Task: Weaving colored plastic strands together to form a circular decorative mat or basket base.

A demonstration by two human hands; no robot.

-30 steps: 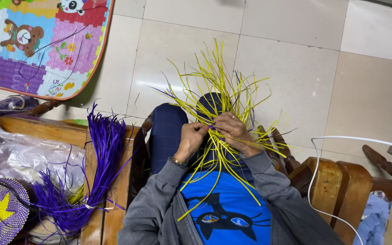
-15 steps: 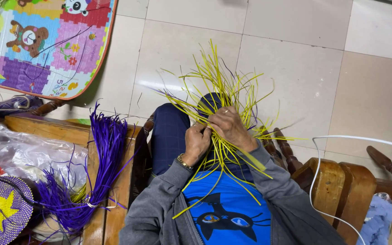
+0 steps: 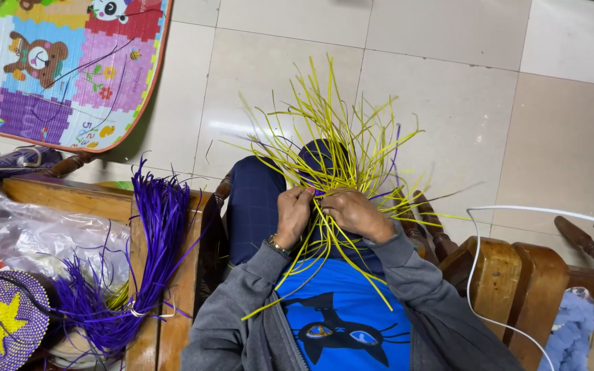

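Both hands, left [image 3: 292, 214] and right [image 3: 355, 214], meet curled over the lap.

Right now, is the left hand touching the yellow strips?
Touching. The head view shows the left hand closed around the yellow strips, beside the right hand.

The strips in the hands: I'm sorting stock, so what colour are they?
Yellow strips, with a few purple ones mixed in, held by both hands; the head view shows it.

A floor of pale square tiles [image 3: 448, 103] is seen across the upper frame, glare lying on it. A colourful play mat [image 3: 56, 69] is laid upper left. Wooden furniture [image 3: 510, 268] is seen lower right.
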